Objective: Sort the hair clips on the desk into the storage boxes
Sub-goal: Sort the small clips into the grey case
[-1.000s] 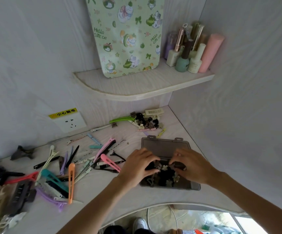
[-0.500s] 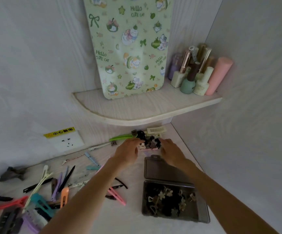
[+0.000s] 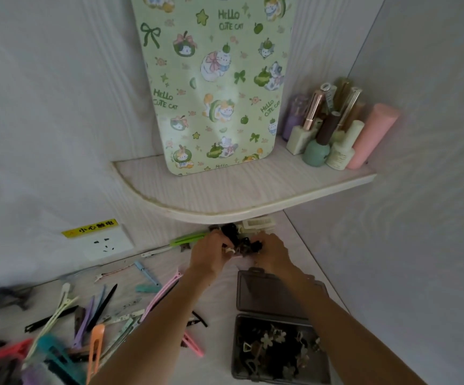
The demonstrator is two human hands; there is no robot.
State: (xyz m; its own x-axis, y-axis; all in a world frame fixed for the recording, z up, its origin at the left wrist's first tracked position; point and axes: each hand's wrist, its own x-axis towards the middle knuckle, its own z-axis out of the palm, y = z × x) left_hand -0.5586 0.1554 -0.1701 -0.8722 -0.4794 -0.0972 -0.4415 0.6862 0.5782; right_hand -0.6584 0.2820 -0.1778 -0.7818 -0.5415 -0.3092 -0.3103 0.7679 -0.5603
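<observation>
hands meet over the small dark clips under the shelf; left hand and right hand curl around them, grip hidden. storage box lies open nearer, long axis running away.

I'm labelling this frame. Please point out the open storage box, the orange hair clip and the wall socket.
storage box (image 3: 280, 377): head view, near front wall.
orange hair clip (image 3: 96, 344): head view, middle of its body.
wall socket (image 3: 105, 244): head view, white faceplate centre.
</observation>
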